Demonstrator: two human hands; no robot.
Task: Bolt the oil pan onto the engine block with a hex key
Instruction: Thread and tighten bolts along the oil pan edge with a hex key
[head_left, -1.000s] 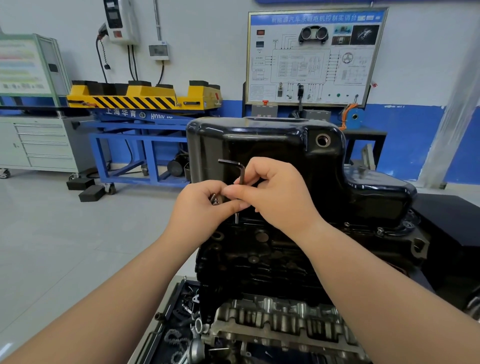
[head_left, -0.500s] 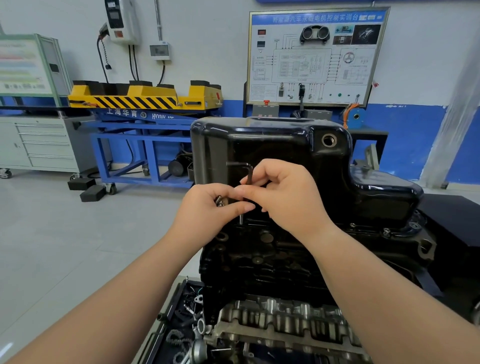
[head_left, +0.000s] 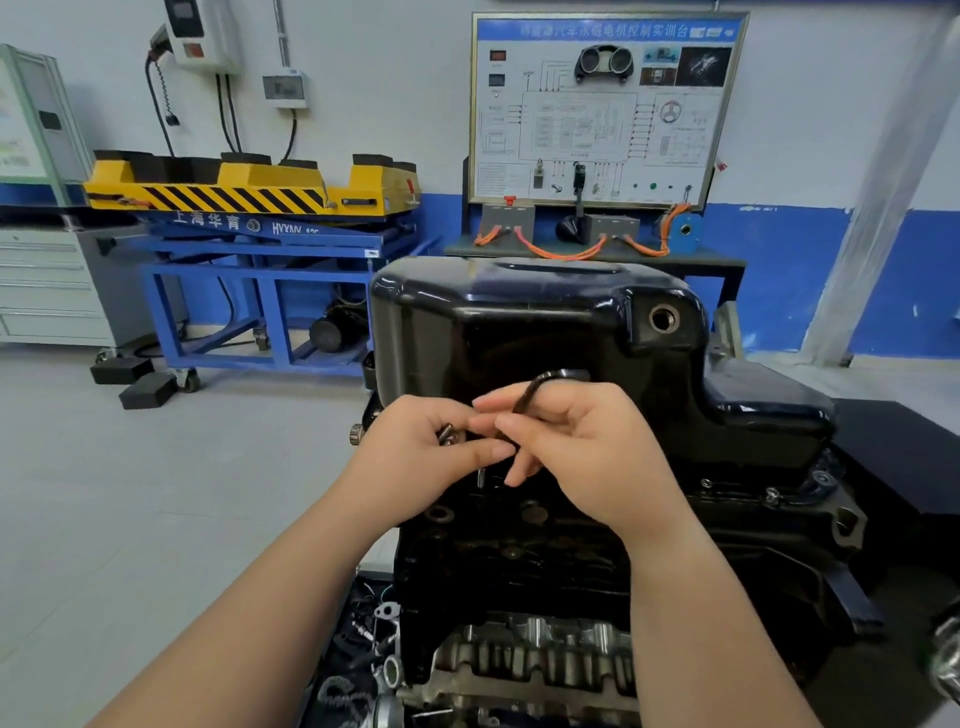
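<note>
A glossy black oil pan (head_left: 545, 322) sits on top of the dark engine block (head_left: 519, 561), which stands upside down in front of me. My right hand (head_left: 582, 457) pinches a black L-shaped hex key (head_left: 524, 402) against the pan's near wall, its long arm pointing down toward the flange. My left hand (head_left: 410, 462) is beside it and holds a small silver bolt (head_left: 447, 434) between its fingertips, touching the right hand's fingers. The key's lower tip (head_left: 481, 475) shows just below the fingers.
A tray of loose metal parts (head_left: 363, 649) lies at the block's lower left. More bolts sit along the pan flange (head_left: 769, 493) on the right. A blue stand with a yellow lift (head_left: 249, 197) and a training board (head_left: 602, 109) stand behind.
The hex key's short arm has swung from pointing left to pointing right and away. Both hands stay together at the pan's near wall, and the view has tilted down slightly.
</note>
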